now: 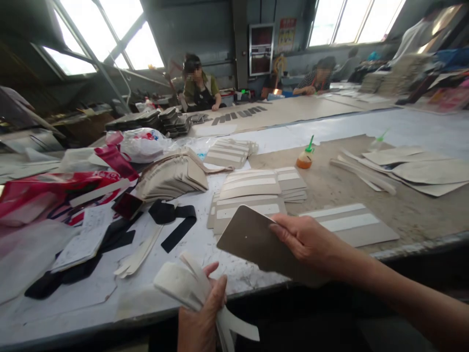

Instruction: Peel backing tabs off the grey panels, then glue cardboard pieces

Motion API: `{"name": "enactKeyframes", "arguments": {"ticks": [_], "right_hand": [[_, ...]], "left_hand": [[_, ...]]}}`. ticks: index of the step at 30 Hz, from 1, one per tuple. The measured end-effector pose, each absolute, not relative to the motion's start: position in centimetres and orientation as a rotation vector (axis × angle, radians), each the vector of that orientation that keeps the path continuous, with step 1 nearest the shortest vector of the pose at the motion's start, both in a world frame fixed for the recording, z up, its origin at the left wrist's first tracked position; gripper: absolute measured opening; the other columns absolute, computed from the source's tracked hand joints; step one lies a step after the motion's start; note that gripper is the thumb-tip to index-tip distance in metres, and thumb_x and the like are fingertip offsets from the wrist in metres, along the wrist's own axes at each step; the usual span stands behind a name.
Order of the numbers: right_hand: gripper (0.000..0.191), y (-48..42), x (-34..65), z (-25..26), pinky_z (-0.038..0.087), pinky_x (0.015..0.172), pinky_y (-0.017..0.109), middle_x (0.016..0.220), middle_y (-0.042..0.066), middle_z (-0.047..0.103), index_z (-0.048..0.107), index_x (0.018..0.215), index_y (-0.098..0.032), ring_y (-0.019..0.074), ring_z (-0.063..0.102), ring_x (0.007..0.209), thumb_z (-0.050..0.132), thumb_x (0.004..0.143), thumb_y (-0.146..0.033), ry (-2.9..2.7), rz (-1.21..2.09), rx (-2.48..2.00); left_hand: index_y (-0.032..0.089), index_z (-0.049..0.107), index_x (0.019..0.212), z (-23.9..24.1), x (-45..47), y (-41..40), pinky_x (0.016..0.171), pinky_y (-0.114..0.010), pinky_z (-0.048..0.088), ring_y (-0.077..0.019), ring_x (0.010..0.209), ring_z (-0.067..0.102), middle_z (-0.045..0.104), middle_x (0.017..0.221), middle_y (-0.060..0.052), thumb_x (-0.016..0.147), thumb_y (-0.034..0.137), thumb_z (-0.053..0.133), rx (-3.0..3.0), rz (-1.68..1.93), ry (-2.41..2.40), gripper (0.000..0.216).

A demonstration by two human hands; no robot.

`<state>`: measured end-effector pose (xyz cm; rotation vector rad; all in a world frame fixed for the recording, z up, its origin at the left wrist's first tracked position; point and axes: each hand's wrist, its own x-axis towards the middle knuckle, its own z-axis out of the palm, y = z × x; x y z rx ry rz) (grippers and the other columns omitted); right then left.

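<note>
My right hand (306, 239) is closed on a grey-brown card panel (252, 239) with rounded corners, held tilted over the table's front edge. My left hand (205, 313) grips a bundle of white strips (183, 283) that fan out above and below my fingers. Just beyond the panel lie stacks of similar beige panels (252, 193) with white strips stuck across them. One more striped panel (351, 225) lies flat to the right.
An orange glue bottle (305, 157) with a green nozzle stands mid-table. Black strips (176, 220), paper slips and red-white plastic bags (54, 190) crowd the left. Fanned card piles (176, 176) and loose sheets (414, 168) lie around. Two people sit at the far side.
</note>
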<state>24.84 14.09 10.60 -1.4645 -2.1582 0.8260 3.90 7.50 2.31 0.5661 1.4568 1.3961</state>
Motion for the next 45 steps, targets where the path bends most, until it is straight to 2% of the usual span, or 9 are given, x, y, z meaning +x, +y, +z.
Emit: {"name": "enactKeyframes", "arguments": {"ticks": [5,8,11,15,27,36,39,42,45], "right_hand": [[0.043,13.8,24.9,10.7,0.043,0.058,0.025,0.078,0.004,0.064,0.061,0.088,-0.017,0.0158,0.057,0.067,0.039,0.091,-0.054,-1.902,1.46,-1.324],[0.046,13.2,24.5,9.2,0.046,0.062,0.026,0.081,0.005,0.065,0.063,0.092,-0.015,0.0166,0.059,0.071,0.041,0.09,-0.055,-1.81,1.59,-1.282],[0.047,12.7,24.2,7.7,0.048,0.067,0.029,0.087,0.006,0.068,0.065,0.098,-0.015,0.0184,0.061,0.076,0.042,0.089,-0.055,-1.694,1.721,-1.227],[0.046,12.4,24.0,6.4,0.048,0.063,0.027,0.081,0.005,0.068,0.066,0.097,-0.015,0.0174,0.062,0.072,0.049,0.085,-0.056,-1.559,1.83,-1.225],[0.045,12.0,23.0,3.8,0.046,0.06,0.027,0.071,0.004,0.068,0.065,0.09,-0.012,0.015,0.061,0.063,0.062,0.076,-0.055,-1.089,2.105,-1.231],[0.045,11.5,24.0,0.6,0.05,0.069,0.027,0.087,0.008,0.07,0.068,0.1,-0.011,0.0154,0.065,0.069,0.075,0.068,-0.043,-0.987,2.44,-0.956],[0.046,11.5,24.4,0.2,0.05,0.066,0.025,0.088,0.009,0.07,0.07,0.095,-0.011,0.015,0.065,0.068,0.073,0.068,-0.047,-1.1,2.435,-1.021],[0.043,12.8,25.1,2.9,0.049,0.06,0.023,0.087,0.008,0.071,0.069,0.094,-0.012,0.0158,0.065,0.066,0.063,0.077,-0.051,-1.363,2.269,-1.172],[0.035,15.9,25.5,7.7,0.046,0.057,0.023,0.079,0.004,0.071,0.068,0.087,-0.016,0.0173,0.064,0.067,0.05,0.087,-0.045,-1.906,1.632,-1.386]], "left_hand": [[0.022,0.057,0.115,4.7,4.6,8.1,0.059,-0.023,0.048,-0.0135,0.063,0.06,0.066,0.073,0.003,0.053,0.031,0.084,0.444,1.36,1.188,0.068],[0.023,0.052,0.125,4.9,5.1,7.7,0.071,-0.029,0.053,-0.0221,0.083,0.066,0.071,0.091,-0.003,0.055,0.033,0.082,0.407,1.323,1.132,0.077],[0.018,0.051,0.127,4.6,5.5,7.4,0.078,-0.035,0.053,-0.0265,0.089,0.066,0.071,0.099,-0.008,0.06,0.033,0.079,0.341,1.238,1.142,0.074],[0.011,0.053,0.124,4.2,5.6,7.1,0.079,-0.038,0.054,-0.0299,0.093,0.066,0.07,0.101,-0.013,0.063,0.03,0.077,0.279,1.169,1.14,0.068],[0.012,0.051,0.124,3.0,5.6,7.5,0.075,-0.036,0.056,-0.0287,0.09,0.067,0.071,0.097,-0.012,0.063,0.023,0.077,0.155,1.114,1.203,0.068],[0.013,0.054,0.12,2.9,4.6,8.5,0.064,-0.035,0.056,-0.0265,0.074,0.069,0.072,0.093,-0.011,0.061,0.027,0.078,0.106,1.061,1.289,0.065],[0.017,0.056,0.115,2.4,4.3,9.3,0.056,-0.03,0.053,-0.0216,0.063,0.067,0.071,0.083,-0.006,0.055,0.026,0.081,0.117,1.128,1.293,0.065],[0.015,0.063,0.09,0.9,3.6,10.2,0.043,-0.021,0.041,-0.0092,0.04,0.05,0.055,0.047,0.006,0.045,0.031,0.088,0.177,1.222,1.263,0.054],[0.012,0.064,0.075,-0.8,2.7,10.8,0.037,-0.018,0.03,-0.0034,0.03,0.033,0.034,0.033,0.012,0.042,0.044,0.088,0.261,1.25,1.23,0.052]]}}
